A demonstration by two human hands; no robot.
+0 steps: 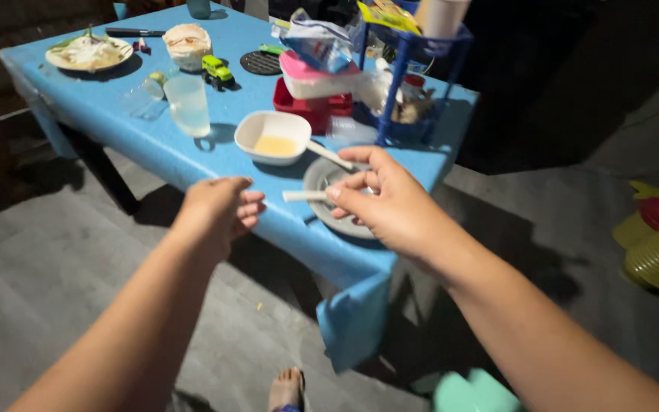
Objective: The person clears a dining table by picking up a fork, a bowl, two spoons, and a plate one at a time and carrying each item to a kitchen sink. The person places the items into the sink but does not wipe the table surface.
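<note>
Blue-clothed worktop (192, 152), dim room. Thin white plastic utensil (304, 196) is pinched by right hand (390, 206) above grey round metal plate (322, 174); left hand (219, 207) loosely curled, empty. Utensil best kept level.

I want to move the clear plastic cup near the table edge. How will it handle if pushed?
The clear plastic cup is tall and narrow, so it probably tips easily. It seems partly filled with liquid, so it may spill. Its thin walls likely flex if squeezed.
</note>
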